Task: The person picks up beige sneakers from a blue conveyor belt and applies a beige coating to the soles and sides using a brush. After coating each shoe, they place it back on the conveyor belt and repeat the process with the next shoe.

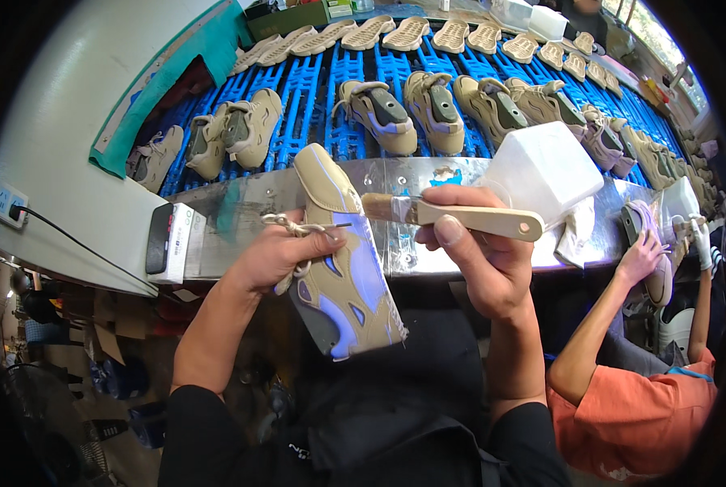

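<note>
My left hand (296, 246) grips a beige and purple shoe upper on a last (348, 274) at its laced side, with the toe pointing up and the side turned towards me. In my right hand (478, 243) is a flat brush with a wooden handle (478, 219). The brush's bristles (378, 207) touch or lie very close to the lower edge of the upper near the toe. Behind my right hand, a translucent white plastic container (542, 170) lies tilted on the metal ledge (424, 243).
Beyond the ledge, a blue slatted conveyor (302, 103) carries several lasted shoe uppers (378, 115) and a far row of beige soles (369, 32). A small box (177, 243) stands at the ledge's left. To the right, a co-worker in an orange shirt (637, 408) holds another shoe (649, 255). A white cloth (576, 234) hangs near the container.
</note>
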The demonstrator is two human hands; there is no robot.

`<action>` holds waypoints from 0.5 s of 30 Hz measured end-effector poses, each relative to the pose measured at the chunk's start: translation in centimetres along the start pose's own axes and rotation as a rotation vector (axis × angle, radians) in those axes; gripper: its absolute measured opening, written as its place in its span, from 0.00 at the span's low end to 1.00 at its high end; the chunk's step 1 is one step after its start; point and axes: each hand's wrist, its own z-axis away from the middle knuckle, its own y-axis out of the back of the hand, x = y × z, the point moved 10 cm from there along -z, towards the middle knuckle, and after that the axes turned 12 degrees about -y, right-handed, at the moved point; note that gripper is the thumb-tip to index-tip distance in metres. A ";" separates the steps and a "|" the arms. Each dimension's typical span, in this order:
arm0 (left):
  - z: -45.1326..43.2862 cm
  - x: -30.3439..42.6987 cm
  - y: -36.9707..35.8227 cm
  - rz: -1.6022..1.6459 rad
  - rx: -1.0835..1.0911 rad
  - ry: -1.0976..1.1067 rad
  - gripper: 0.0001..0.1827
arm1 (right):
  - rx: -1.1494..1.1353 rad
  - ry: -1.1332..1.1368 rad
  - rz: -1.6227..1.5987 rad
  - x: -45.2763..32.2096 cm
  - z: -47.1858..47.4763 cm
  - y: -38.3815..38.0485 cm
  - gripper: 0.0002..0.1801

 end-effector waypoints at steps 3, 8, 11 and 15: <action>0.5 0.2 -1.5 -0.013 -0.085 -0.027 0.33 | -0.004 0.067 0.048 -1.1 0.1 -0.7 0.15; 1.0 1.0 -2.8 0.036 -0.108 -0.093 0.26 | -0.048 0.081 0.132 -1.9 0.5 -1.4 0.13; 1.0 0.4 -2.7 0.006 -0.061 -0.042 0.26 | -0.071 0.018 0.187 -1.8 1.0 -1.2 0.12; 0.9 0.0 -2.1 0.006 -0.019 -0.032 0.26 | -0.067 -0.073 0.132 -1.7 1.8 -0.6 0.11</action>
